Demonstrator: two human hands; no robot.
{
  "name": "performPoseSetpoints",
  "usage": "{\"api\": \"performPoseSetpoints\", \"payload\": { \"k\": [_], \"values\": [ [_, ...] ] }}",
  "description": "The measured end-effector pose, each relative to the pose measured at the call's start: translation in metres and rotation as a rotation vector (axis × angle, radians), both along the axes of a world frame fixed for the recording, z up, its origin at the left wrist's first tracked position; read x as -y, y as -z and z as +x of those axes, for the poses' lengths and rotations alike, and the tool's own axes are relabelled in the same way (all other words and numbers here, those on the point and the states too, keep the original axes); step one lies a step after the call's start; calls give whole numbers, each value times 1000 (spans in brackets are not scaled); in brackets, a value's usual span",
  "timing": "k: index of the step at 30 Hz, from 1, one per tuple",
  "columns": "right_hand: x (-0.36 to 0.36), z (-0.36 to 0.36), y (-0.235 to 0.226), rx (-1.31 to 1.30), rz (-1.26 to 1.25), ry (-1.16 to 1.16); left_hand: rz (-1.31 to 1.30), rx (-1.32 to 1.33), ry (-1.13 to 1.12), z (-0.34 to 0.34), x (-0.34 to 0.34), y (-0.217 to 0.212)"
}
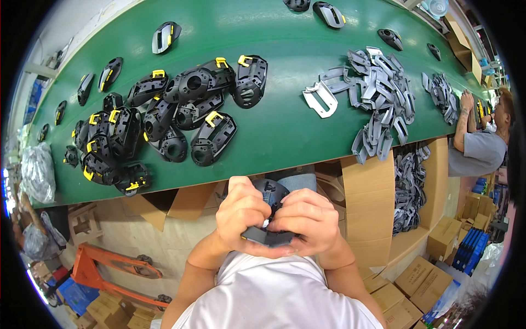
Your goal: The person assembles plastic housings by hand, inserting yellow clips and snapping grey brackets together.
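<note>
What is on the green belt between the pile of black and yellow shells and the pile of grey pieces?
Head view: bare green belt.

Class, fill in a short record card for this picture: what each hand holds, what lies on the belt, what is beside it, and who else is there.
Left hand: grips a black plastic housing
Right hand: on the same housing, fingers at its middle
Belt: green
Belt, left: heap of black housings with yellow clips
Belt, right: heap of grey plastic parts
Beside belt: open cardboard box of grey parts
Other person: far right, at the belt
</note>
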State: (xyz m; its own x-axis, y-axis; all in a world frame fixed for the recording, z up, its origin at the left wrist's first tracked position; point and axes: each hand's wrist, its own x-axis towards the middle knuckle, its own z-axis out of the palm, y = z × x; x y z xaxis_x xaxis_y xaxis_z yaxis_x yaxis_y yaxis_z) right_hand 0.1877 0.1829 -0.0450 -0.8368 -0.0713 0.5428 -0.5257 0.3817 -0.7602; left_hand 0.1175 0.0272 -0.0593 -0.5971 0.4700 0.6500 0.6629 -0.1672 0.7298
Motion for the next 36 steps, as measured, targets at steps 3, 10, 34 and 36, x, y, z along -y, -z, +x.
{"api": "performPoseSetpoints", "payload": {
  "k": [3, 10, 34, 36],
  "values": [
    [1, 2, 0, -90, 17, 39, 33, -20, -1, 3, -2, -1],
    [4, -6, -3, -18, -34, 71, 104, 148, 100, -7, -4, 9],
    [-6, -10, 31, 590, -760, 75, -214, 657, 174, -8, -23, 9],
    [-3, -11, 31, 617, -935, 180, -79, 712, 157, -10, -27, 13]
  ]
}}
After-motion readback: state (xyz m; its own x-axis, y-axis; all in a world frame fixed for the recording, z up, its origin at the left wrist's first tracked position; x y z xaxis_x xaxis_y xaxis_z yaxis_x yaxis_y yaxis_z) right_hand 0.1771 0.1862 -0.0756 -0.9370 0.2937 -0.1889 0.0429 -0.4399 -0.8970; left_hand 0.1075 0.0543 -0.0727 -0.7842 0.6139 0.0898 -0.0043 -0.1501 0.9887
